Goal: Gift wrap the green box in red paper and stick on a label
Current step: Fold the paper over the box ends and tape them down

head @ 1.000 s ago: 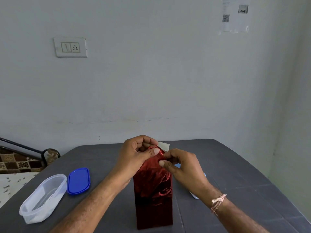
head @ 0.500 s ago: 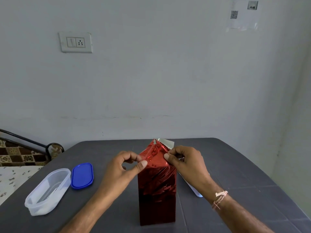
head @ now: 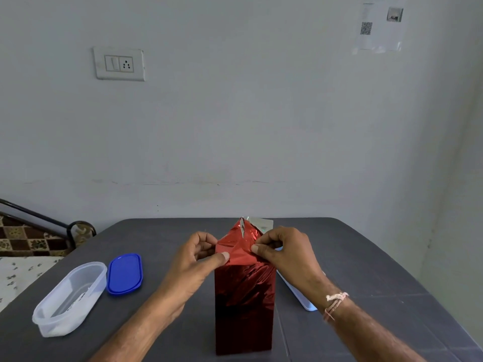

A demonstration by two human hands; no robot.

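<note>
A tall box wrapped in shiny red paper stands upright on the dark grey table. None of the green box shows. At its top the paper is folded into a peak with a silvery underside flap sticking up behind. My left hand pinches the left corner of the top fold between thumb and curled fingers. My right hand pinches the right corner the same way.
A clear plastic container and its blue lid lie at the left of the table. A white flat object lies partly hidden behind my right wrist. A wall stands close behind the table; a bed edge shows far left.
Both hands moved down from the bunched top of the paper to its two side corners. The top now stands as a flattened peak.
</note>
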